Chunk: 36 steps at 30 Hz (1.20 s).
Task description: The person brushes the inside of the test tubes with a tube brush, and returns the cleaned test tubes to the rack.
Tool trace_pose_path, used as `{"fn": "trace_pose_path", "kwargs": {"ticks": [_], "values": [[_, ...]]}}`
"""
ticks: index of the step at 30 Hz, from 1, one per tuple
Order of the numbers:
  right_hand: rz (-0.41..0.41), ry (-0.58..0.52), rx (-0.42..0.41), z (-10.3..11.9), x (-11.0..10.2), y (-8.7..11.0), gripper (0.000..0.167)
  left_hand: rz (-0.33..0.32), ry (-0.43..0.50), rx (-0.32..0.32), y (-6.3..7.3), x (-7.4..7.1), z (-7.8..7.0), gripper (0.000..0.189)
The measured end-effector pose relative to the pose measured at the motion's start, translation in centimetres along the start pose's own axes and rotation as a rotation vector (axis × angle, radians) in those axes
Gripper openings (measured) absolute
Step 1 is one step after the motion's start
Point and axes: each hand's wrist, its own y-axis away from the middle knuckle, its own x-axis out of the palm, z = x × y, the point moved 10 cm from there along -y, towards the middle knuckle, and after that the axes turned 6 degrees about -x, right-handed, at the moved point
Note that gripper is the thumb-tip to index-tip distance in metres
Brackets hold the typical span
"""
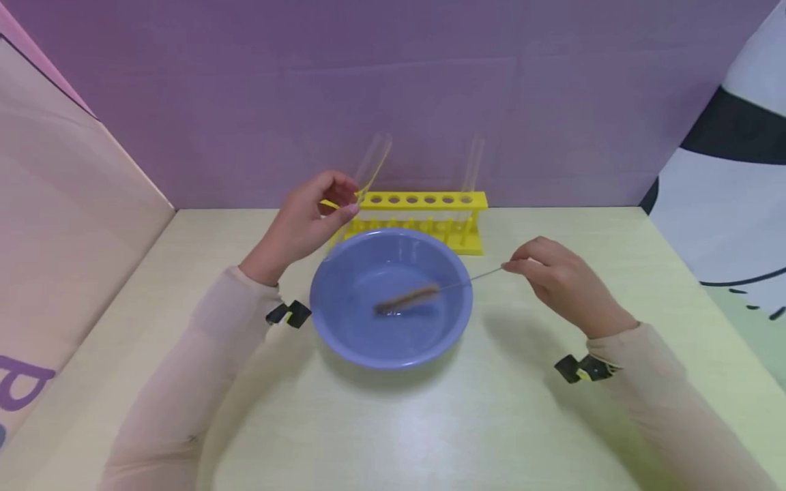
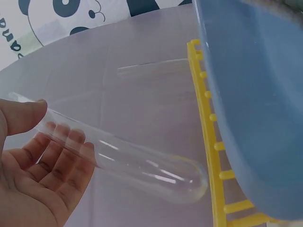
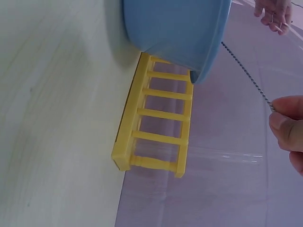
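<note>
My left hand (image 1: pixel 310 217) grips a clear glass test tube (image 2: pixel 147 165), tilted, its rounded end low beside the basin's left rim. Thumb and fingers lie on opposite sides of the glass in the left wrist view. My right hand (image 1: pixel 555 279) pinches the thin twisted-wire handle (image 3: pixel 246 73) of a test tube brush. The brown bristle head (image 1: pixel 408 300) hangs over the blue basin (image 1: pixel 331 341) and looks blurred; whether it touches the water is unclear. Light glints at the basin's bottom, seemingly off water.
Behind the basin stands a yellow test tube rack (image 1: pixel 482 200), partly hidden by it. A second clear test tube (image 1: pixel 473 164) stands upright at the rack's right end. A purple wall panel (image 1: pixel 393 88) rises at the table's (image 1: pixel 393 436) back edge, with printed panels at both sides.
</note>
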Motion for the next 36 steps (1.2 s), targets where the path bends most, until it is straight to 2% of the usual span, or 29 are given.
{"fn": "trace_pose_path", "kwargs": {"ticks": [6, 13, 19, 28, 36], "values": [[-0.004, 0.018, 0.001, 0.2, 0.6, -0.6, 0.039, 0.016, 0.074, -0.052, -1.1, 0.4, -0.3, 0.025], [0.012, 0.005, 0.018, 0.4, 1.4, -0.9, 0.03, 0.044, 0.125, -0.069, -2.9, 1.0, -1.1, 0.025], [0.015, 0.047, -0.019, 0.9, 1.4, -1.1, 0.025, 0.056, 0.166, -0.121, -4.6, 1.9, -0.9, 0.024], [0.013, 0.021, 0.017, 0.8, 2.0, -0.4, 0.009, 0.047, 0.201, -0.117, -7.0, 3.9, -1.3, 0.021], [0.016, 0.044, 0.032, 1.3, 2.7, -0.3, 0.016, 0.074, 0.197, -0.156, -8.1, 5.3, -1.6, 0.027]]}}
